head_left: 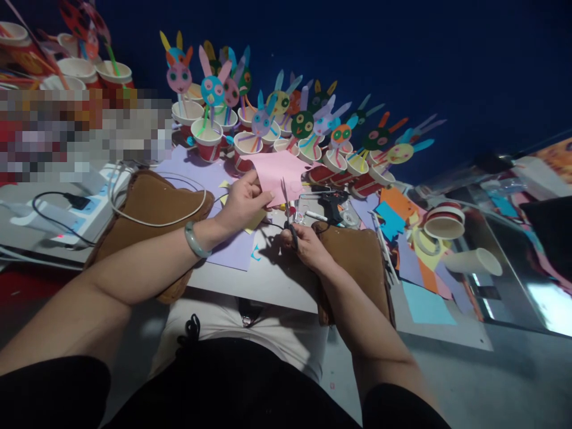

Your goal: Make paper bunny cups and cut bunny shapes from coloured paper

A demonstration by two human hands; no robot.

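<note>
A sheet of pink paper (279,170) is pinched at its lower left edge by my left hand (245,201), which wears a bangle (196,239) at the wrist. Below and to the right, my right hand (308,245) is closed round the black handles of a pair of scissors (286,205). The blades point up and lie across the lower part of the pink paper; whether the paper is between them I cannot tell. Purple paper (235,247) lies on the table (277,286) under and beside my left hand.
Red and white cups (208,140) with paper rabbit heads stand along the back. Brown cushions (361,262) lie at both sides. A black glue gun (333,208) sits behind the right one. Coloured paper scraps (413,262) are at right, a power strip (96,205) at left.
</note>
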